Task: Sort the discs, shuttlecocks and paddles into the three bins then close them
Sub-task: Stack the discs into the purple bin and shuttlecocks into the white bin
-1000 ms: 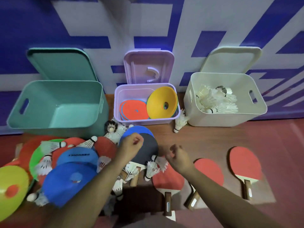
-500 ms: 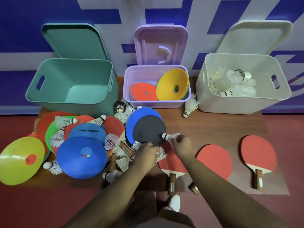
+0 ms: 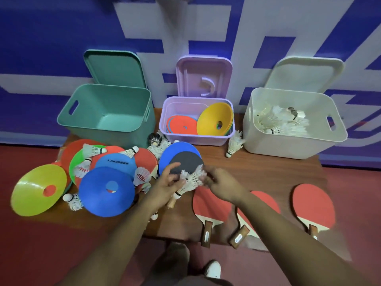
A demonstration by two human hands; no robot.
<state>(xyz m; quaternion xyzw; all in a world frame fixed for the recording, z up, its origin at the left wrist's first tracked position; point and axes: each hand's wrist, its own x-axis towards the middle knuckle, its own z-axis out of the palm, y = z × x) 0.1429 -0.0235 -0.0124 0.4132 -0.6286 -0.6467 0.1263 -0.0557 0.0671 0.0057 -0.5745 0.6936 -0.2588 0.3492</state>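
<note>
Centrally, near the table's front, a small bunch of shuttlecocks (image 3: 190,180) sits between both hands, just over the near edge of the black paddle (image 3: 186,163) that lies on a blue disc (image 3: 177,149). The left hand (image 3: 168,183) cups them with half-curled fingers, thumb apart from forefinger. The right hand (image 3: 221,182) pinches the feather ends with its fingers curled tight. Further off stand the purple bin (image 3: 195,139) with discs and, far right, the white bin (image 3: 288,147) with more shuttlecocks.

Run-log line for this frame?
left hand, right hand: grip shuttlecock bunch | white bin: shuttlecocks | purple bin: discs | paddles: unsorted
</note>
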